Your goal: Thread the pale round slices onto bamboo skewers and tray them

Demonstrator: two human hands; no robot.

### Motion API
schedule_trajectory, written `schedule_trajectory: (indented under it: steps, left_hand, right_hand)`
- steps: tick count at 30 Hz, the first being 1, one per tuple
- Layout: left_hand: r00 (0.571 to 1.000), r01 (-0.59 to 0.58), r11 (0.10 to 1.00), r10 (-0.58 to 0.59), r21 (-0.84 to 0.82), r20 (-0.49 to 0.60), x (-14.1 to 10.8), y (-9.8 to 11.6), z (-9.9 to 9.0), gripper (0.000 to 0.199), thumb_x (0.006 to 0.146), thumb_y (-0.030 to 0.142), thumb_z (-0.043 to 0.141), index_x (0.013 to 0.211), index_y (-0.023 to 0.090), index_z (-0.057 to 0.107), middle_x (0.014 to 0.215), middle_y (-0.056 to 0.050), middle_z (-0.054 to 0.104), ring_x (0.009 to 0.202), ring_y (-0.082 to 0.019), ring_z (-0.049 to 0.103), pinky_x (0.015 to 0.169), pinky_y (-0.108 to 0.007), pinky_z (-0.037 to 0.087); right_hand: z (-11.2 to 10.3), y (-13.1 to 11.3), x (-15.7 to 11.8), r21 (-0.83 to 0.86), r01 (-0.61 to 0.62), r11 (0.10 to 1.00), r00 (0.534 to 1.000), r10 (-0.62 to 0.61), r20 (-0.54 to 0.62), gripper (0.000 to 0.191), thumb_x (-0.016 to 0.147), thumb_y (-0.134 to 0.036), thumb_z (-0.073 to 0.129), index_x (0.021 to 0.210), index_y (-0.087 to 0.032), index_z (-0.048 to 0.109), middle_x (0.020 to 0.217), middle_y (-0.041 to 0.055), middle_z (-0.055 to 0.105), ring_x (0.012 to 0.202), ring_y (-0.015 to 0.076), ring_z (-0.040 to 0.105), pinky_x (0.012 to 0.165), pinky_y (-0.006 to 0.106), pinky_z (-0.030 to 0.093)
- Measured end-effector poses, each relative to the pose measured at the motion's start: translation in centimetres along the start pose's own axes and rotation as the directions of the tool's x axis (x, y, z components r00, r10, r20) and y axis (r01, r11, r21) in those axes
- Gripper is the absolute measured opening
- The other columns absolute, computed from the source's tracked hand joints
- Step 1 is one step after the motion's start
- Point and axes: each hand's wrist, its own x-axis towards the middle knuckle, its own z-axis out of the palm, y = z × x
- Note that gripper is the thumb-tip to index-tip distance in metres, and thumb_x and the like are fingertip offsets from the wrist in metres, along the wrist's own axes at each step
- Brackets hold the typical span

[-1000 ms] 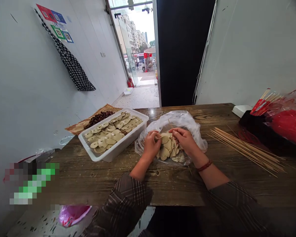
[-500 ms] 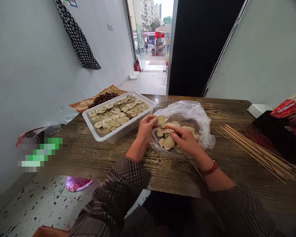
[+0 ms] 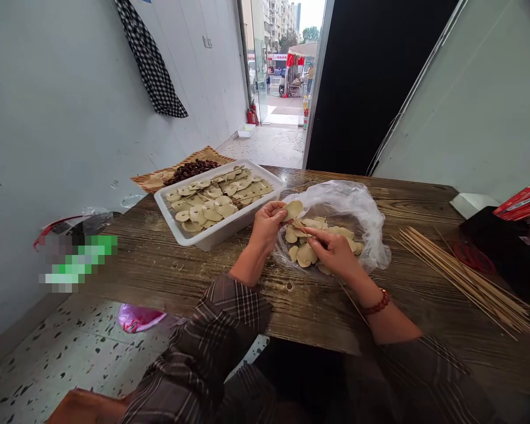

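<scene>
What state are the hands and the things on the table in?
Left hand: pinching a pale slice
Right hand: holding a skewer
Plastic bag: open, slices inside
White tray: uncovered, holding skewered slices
Skewer pile: lying loose
Dark pieces: heaped on a patterned sheet
Red-wrapped sticks: tilted

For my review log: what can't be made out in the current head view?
Head view:
Pale slice: left edge, covered by the left hand.
Skewer: middle, behind the right hand.
Plastic bag: bottom, under piled slices.
Black box: right end, cut off by the frame edge.
Green-and-white patch: details, lost to pixelation.
</scene>
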Motion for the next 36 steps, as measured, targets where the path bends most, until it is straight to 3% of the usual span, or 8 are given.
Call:
schedule_trajectory:
  steps: [5, 10, 14, 20, 23, 26, 31, 36]
  left_hand:
    - [1.0, 0.005, 1.0, -0.006, 0.006, 0.021, -0.3, 0.1, 0.3, 0.034, 0.06, 0.027, 0.081, 0.084, 0.014, 0.06, 0.078, 0.001, 0.065, 0.07, -0.011, 0.062, 0.067, -0.025, 0.054]
    - [0.999, -0.004, 1.0, 0.003, 0.019, 0.038, -0.7, 0.6, 0.6, 0.035, 0.057, 0.029, 0.084, 0.081, 0.015, 0.062, 0.074, 0.002, 0.063, 0.067, -0.01, 0.06, 0.066, -0.025, 0.055]
    - [1.0, -0.001, 1.0, 0.001, 0.023, 0.024, -0.7, 0.7, 0.7, 0.036, 0.055, 0.029, 0.084, 0.079, 0.014, 0.062, 0.073, 0.002, 0.063, 0.067, -0.01, 0.061, 0.065, -0.025, 0.056]
    - [1.0, -0.004, 1.0, 0.003, -0.007, -0.029, -0.5, 0.2, 0.6, 0.037, 0.053, 0.029, 0.084, 0.079, 0.014, 0.062, 0.073, 0.002, 0.063, 0.067, -0.01, 0.06, 0.064, -0.026, 0.056]
    - [1.0, 0.02, 1.0, -0.02, -0.019, -0.019, -0.4, 0.0, 0.5, 0.039, 0.052, 0.029, 0.085, 0.079, 0.014, 0.062, 0.071, 0.002, 0.064, 0.065, -0.01, 0.06, 0.063, -0.026, 0.056]
    - [0.999, 0.035, 0.999, -0.035, -0.022, -0.02, -0.4, -0.1, 0.5, 0.04, 0.051, 0.028, 0.085, 0.079, 0.014, 0.062, 0.072, 0.002, 0.065, 0.065, -0.011, 0.061, 0.062, -0.026, 0.056]
    - [0.998, 0.044, 0.998, -0.046, -0.033, -0.034, -0.2, -0.3, 0.4, 0.04, 0.051, 0.03, 0.086, 0.078, 0.014, 0.061, 0.072, 0.002, 0.065, 0.065, -0.012, 0.061, 0.063, -0.027, 0.056]
    - [0.995, 0.06, 0.996, -0.065, -0.066, -0.07, 0.0, -0.3, 0.1, 0.042, 0.047, 0.03, 0.088, 0.077, 0.014, 0.062, 0.071, 0.001, 0.065, 0.066, -0.012, 0.062, 0.064, -0.028, 0.057]
  right_hand:
    - [0.1, 0.3, 0.0, -0.05, 0.01, 0.999, 1.0, -0.01, 0.007, 0.037, 0.084, -0.027, 0.055, 0.113, -0.022, 0.077, 0.061, 0.0001, 0.065, 0.052, 0.0142, 0.046, 0.054, 0.029, 0.035]
    - [-0.1, 0.5, 0.0, -0.089, 0.008, 0.996, 1.0, -0.006, 0.022, 0.039, 0.085, -0.027, 0.052, 0.116, -0.02, 0.075, 0.08, 0.0045, 0.074, 0.06, 0.0161, 0.054, 0.058, 0.03, 0.04]
    - [-0.3, 0.3, 0.0, -0.094, -0.007, 0.996, 0.999, 0.012, 0.051, 0.042, 0.086, -0.028, 0.05, 0.119, -0.016, 0.074, 0.073, 0.0034, 0.07, 0.052, 0.0127, 0.046, 0.053, 0.028, 0.035]
    - [-0.4, -0.3, 0.2, 0.286, -0.104, 0.953, 0.994, 0.11, -0.003, 0.026, 0.086, -0.037, 0.06, 0.098, -0.018, 0.072, 0.058, -0.0038, 0.056, 0.049, 0.0102, 0.046, 0.046, 0.024, 0.036]
    - [-1.0, -0.6, 0.6, 0.581, -0.117, 0.805, 0.968, 0.223, -0.114, 0.026, 0.082, -0.045, 0.067, 0.085, -0.02, 0.062, 0.064, -0.0056, 0.059, 0.042, 0.0059, 0.044, 0.037, 0.019, 0.032]
    - [-1.9, -0.7, 1.0, 0.765, -0.056, 0.641, 0.924, 0.324, -0.204, 0.034, 0.074, -0.046, 0.076, 0.079, -0.021, 0.054, 0.069, -0.0062, 0.06, 0.046, 0.0051, 0.053, 0.037, 0.015, 0.036]
    - [-2.7, -0.5, 1.2, 0.79, 0.029, 0.612, 0.881, 0.358, -0.309, 0.039, 0.065, -0.035, 0.084, 0.082, -0.022, 0.052, 0.068, -0.008, 0.062, 0.055, 0.0083, 0.065, 0.047, 0.015, 0.05]
    - [-2.4, -0.9, 1.0, 0.747, 0.024, 0.664, 0.912, 0.291, -0.288, 0.035, 0.068, -0.037, 0.082, 0.083, -0.022, 0.055, 0.067, -0.0069, 0.063, 0.056, 0.0098, 0.066, 0.049, 0.018, 0.052]
